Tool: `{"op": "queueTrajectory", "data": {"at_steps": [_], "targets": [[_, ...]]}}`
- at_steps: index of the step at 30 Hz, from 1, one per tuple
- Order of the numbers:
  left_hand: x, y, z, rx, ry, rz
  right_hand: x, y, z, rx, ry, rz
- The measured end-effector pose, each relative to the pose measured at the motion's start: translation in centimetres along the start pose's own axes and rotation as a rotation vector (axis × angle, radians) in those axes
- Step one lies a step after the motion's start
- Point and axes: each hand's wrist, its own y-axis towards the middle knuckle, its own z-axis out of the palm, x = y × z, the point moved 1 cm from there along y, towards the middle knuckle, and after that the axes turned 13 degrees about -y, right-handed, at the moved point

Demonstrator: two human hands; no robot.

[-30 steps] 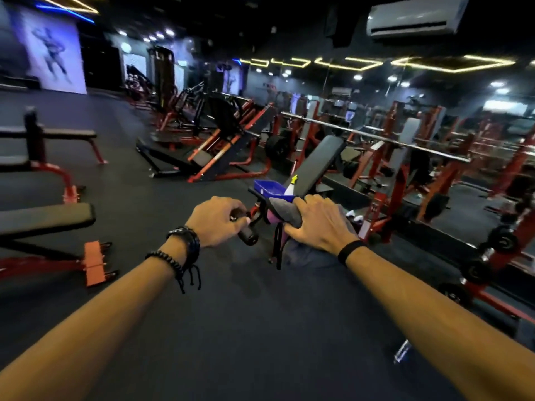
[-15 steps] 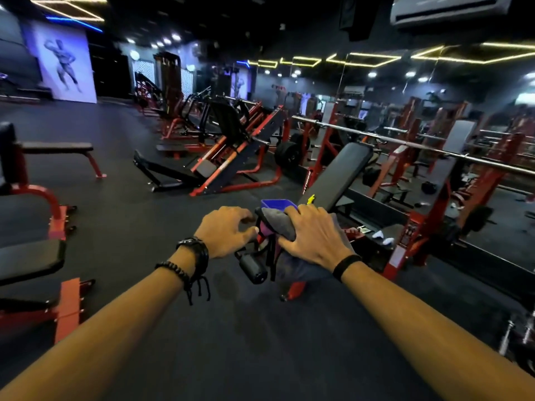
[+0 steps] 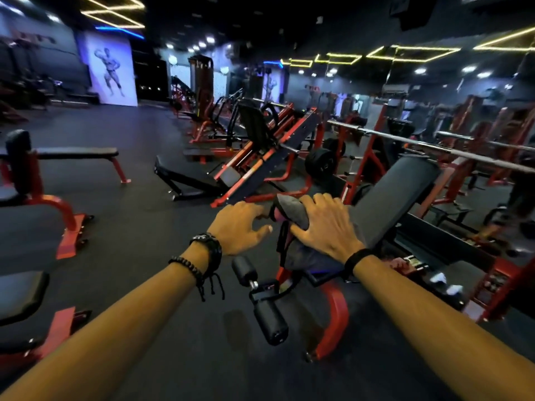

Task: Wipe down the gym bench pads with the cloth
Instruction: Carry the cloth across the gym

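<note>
Right hand [image 3: 327,227]: lay flat with spread fingers, pressing the cloth [image 3: 292,211] onto the bench's upper roller pad.
Left hand [image 3: 238,227]: relaxed, empty, just left of the cloth.
Progress: probably early; backrest [image 3: 396,198] beyond the right hand and lower roller [image 3: 270,322] looked unwiped.

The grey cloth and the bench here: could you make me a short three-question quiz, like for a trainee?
1. True or false: the right hand lies spread on the grey cloth.
2. Which wrist wears the beaded bracelets? A) left B) right C) neither
3. Fill in: the bench's frame beneath the foam rollers is painted ____.

Key: 1 true; 2 A; 3 red. The left hand hovers beside the cloth, fingers loose, holding nothing visible. The inclined back pad lies just beyond the right hand.
</note>
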Motion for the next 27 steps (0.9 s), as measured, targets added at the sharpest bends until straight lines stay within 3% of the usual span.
{"op": "queueTrajectory", "data": {"at_steps": [13,18,27], "targets": [[24.8,22.7,7.6,0.149,0.002,-0.069,2.0,17.5,26.1,0.275,0.060,0.119],[30.2,32.0,11.0,0.267,-0.023,-0.033,1.4,21.4,32.8,0.356,0.095,0.248],[33.8,44.3,24.9,0.545,-0.152,0.073,-1.4,19.3,45.7,0.595,0.108,0.589]]}}
